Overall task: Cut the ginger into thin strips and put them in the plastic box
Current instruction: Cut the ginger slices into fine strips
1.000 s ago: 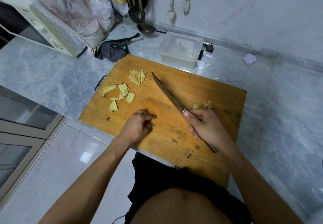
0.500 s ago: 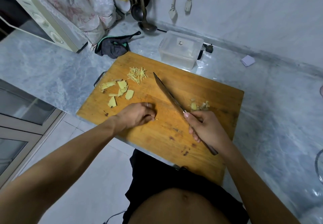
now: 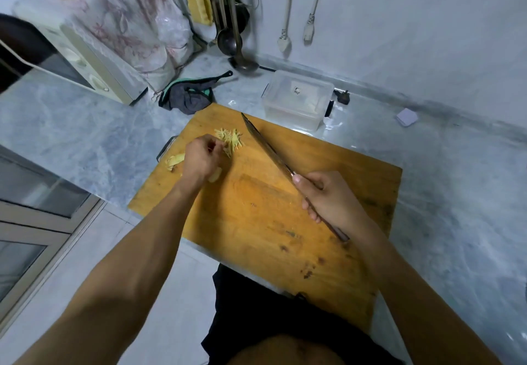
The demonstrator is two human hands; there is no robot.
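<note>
A wooden cutting board (image 3: pixel 256 222) lies on the grey marble table (image 3: pixel 85 136). Near its far left corner sits a small pile of thin ginger strips (image 3: pixel 232 140). The left hand (image 3: pixel 201 157) is over the board just beside that pile, fingers curled with the tips drawn together at the edge of the strips; whether it actually pinches any of them cannot be told. Pale ginger slices (image 3: pixel 174 160) show on the board to the left of this hand, and another piece peeks out under its heel.

The right hand (image 3: pixel 328 200) grips the handle of a long knife (image 3: pixel 266 148), fingers wrapped round it and thumb along the top. The blade runs diagonally toward the board's far edge, its tip close to the strips.

Just beyond the board's far edge stands the clear plastic box (image 3: pixel 296 101), its lid on. Through the cloudy plastic its contents cannot be made out.

Further back, a dark cloth (image 3: pixel 188 98) lies on the table, ladles (image 3: pixel 232 42) hang at the wall, and a cream appliance (image 3: pixel 85 65) stands to the left.
</note>
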